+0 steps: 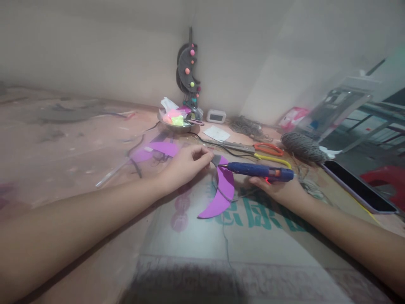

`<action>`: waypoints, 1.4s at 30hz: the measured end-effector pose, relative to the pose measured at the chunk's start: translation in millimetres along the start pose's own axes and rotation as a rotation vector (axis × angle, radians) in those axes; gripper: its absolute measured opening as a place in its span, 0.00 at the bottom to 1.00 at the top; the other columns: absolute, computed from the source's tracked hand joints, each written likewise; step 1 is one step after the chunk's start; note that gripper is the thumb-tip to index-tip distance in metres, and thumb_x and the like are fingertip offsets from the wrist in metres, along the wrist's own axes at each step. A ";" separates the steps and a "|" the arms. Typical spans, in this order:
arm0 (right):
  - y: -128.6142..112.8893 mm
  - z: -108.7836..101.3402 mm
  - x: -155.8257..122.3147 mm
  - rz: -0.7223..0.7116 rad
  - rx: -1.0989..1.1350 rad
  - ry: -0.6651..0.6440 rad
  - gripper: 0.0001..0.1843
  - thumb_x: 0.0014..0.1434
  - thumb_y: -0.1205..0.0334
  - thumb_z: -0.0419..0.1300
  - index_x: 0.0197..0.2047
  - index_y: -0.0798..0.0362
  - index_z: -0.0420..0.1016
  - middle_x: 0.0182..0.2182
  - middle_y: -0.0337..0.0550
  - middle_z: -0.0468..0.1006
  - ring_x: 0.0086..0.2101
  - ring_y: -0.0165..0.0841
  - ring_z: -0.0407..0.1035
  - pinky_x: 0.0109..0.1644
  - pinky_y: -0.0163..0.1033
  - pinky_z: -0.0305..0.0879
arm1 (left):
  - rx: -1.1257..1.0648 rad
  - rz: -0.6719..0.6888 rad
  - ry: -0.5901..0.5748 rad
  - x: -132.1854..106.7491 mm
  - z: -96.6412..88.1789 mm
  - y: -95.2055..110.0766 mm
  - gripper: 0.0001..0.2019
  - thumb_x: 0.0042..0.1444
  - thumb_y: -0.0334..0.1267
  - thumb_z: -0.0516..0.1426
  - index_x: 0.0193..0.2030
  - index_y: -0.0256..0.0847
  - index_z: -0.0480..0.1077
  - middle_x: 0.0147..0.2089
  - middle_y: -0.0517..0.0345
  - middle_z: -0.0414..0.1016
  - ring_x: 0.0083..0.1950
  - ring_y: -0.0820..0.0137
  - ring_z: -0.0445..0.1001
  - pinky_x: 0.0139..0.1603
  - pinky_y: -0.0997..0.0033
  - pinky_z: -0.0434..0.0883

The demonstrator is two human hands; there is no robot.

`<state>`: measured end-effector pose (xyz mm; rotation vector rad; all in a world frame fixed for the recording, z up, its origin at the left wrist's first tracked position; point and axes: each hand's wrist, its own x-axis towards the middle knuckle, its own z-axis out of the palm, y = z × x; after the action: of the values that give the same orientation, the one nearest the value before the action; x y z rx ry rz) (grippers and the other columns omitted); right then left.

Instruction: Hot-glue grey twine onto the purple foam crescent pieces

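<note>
A purple crescent cutout [225, 185] lies on the printed cardboard [190, 245] in front of me, its upper end wrapped in grey yarn [216, 160]. My left hand [194, 162] pinches at that wrapped end, thumb and forefinger close together. In my right hand [281, 188] is a blue glue gun [256, 169] with a small red light, its nozzle pointing left and meeting the crescent near the wrapped part. A loose strand of yarn crosses the crescent and trails to the right.
Scissors [268, 148] with orange and yellow handles lie behind the glue gun. A grey yarn ball [300, 145] and a phone [359, 185] are at right. Behind stand a metal bowl [177, 128] of colourful bits and a small white clock [216, 116]. More purple pieces [164, 148] lie left.
</note>
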<state>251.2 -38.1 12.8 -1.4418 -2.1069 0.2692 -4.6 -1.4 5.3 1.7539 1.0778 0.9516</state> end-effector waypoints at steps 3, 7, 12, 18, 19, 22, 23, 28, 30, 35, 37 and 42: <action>-1.5 -0.7 0.1 0.006 0.017 -0.017 0.11 0.56 0.53 0.59 0.27 0.48 0.66 0.22 0.38 0.74 0.25 0.35 0.70 0.28 0.39 0.67 | -0.005 -0.014 -0.008 0.6 -0.1 -1.4 0.15 0.58 0.50 0.53 0.31 0.40 0.68 0.31 0.60 0.75 0.27 0.74 0.67 0.30 0.75 0.62; -1.5 -0.5 1.4 0.010 0.003 -0.007 0.12 0.55 0.52 0.60 0.26 0.49 0.66 0.21 0.38 0.73 0.24 0.34 0.68 0.27 0.38 0.65 | 0.003 -0.015 -0.012 1.5 -1.1 -2.7 0.15 0.59 0.49 0.52 0.30 0.40 0.67 0.31 0.60 0.75 0.28 0.74 0.67 0.30 0.74 0.62; -0.2 0.3 3.3 -0.001 -0.025 0.032 0.15 0.54 0.50 0.60 0.24 0.48 0.65 0.19 0.37 0.70 0.22 0.33 0.66 0.25 0.38 0.63 | 0.032 -0.025 -0.016 1.9 -1.4 -2.4 0.16 0.58 0.50 0.52 0.30 0.39 0.68 0.31 0.59 0.75 0.28 0.73 0.68 0.30 0.74 0.62; -2.7 -1.0 3.8 0.018 0.022 0.046 0.15 0.54 0.48 0.60 0.25 0.48 0.67 0.20 0.39 0.72 0.23 0.34 0.68 0.25 0.38 0.65 | 0.035 -0.030 -0.028 2.8 -1.0 -3.5 0.16 0.59 0.50 0.52 0.30 0.39 0.68 0.31 0.59 0.76 0.29 0.73 0.68 0.30 0.74 0.62; -2.7 -1.0 3.7 0.022 0.023 0.048 0.15 0.54 0.47 0.61 0.24 0.48 0.67 0.20 0.38 0.71 0.23 0.34 0.68 0.25 0.39 0.65 | 0.038 -0.029 -0.027 2.8 -1.0 -3.7 0.16 0.59 0.50 0.52 0.30 0.39 0.68 0.31 0.60 0.76 0.29 0.73 0.68 0.30 0.74 0.62; -2.3 -0.5 3.6 0.034 0.027 0.051 0.16 0.53 0.48 0.61 0.23 0.48 0.66 0.19 0.38 0.71 0.22 0.35 0.67 0.25 0.40 0.66 | 0.039 -0.027 -0.026 2.5 -1.0 -3.7 0.16 0.59 0.50 0.52 0.30 0.40 0.68 0.31 0.60 0.76 0.29 0.73 0.69 0.31 0.74 0.62; -2.2 -0.4 3.6 0.039 0.033 0.054 0.15 0.53 0.48 0.61 0.23 0.48 0.66 0.19 0.39 0.71 0.22 0.35 0.67 0.25 0.40 0.66 | 0.036 -0.029 -0.028 2.3 -1.0 -3.6 0.16 0.59 0.50 0.52 0.31 0.40 0.68 0.31 0.60 0.76 0.29 0.73 0.69 0.31 0.74 0.63; -1.9 -0.5 4.0 0.054 0.051 0.062 0.15 0.53 0.48 0.61 0.24 0.47 0.65 0.20 0.40 0.72 0.23 0.36 0.68 0.24 0.41 0.66 | 0.038 -0.027 -0.044 1.2 -0.9 -2.5 0.16 0.60 0.50 0.52 0.31 0.40 0.68 0.31 0.61 0.75 0.29 0.73 0.69 0.31 0.74 0.63; -1.0 -0.6 3.9 0.063 0.048 0.064 0.14 0.53 0.49 0.61 0.24 0.47 0.65 0.21 0.40 0.73 0.24 0.37 0.69 0.24 0.41 0.66 | 0.042 -0.022 -0.046 1.1 -0.9 -1.9 0.16 0.60 0.50 0.51 0.31 0.40 0.68 0.30 0.61 0.75 0.30 0.73 0.69 0.31 0.74 0.63; -0.5 -0.4 3.5 0.074 0.061 0.093 0.12 0.52 0.51 0.62 0.25 0.47 0.67 0.22 0.40 0.74 0.24 0.37 0.70 0.25 0.41 0.67 | 0.044 -0.023 -0.048 1.1 -1.2 -1.6 0.16 0.60 0.50 0.52 0.31 0.39 0.68 0.30 0.60 0.74 0.30 0.73 0.69 0.32 0.73 0.63; -1.0 -0.1 3.7 0.061 0.086 0.108 0.12 0.53 0.51 0.62 0.25 0.47 0.68 0.21 0.40 0.74 0.24 0.37 0.71 0.26 0.40 0.68 | 0.048 -0.020 -0.053 0.8 -1.4 -1.8 0.16 0.60 0.50 0.52 0.31 0.39 0.68 0.30 0.60 0.74 0.30 0.73 0.69 0.32 0.74 0.62; -1.0 0.7 4.1 0.011 0.117 0.122 0.09 0.52 0.53 0.63 0.28 0.48 0.71 0.22 0.38 0.75 0.24 0.35 0.71 0.26 0.37 0.70 | 0.041 -0.011 -0.069 0.5 -1.3 -3.1 0.16 0.61 0.49 0.51 0.32 0.39 0.67 0.31 0.60 0.75 0.31 0.73 0.69 0.34 0.73 0.64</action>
<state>248.9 -34.7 14.1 -1.3672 -1.9527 0.2964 -6.5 0.2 3.0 1.7997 1.0685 0.8612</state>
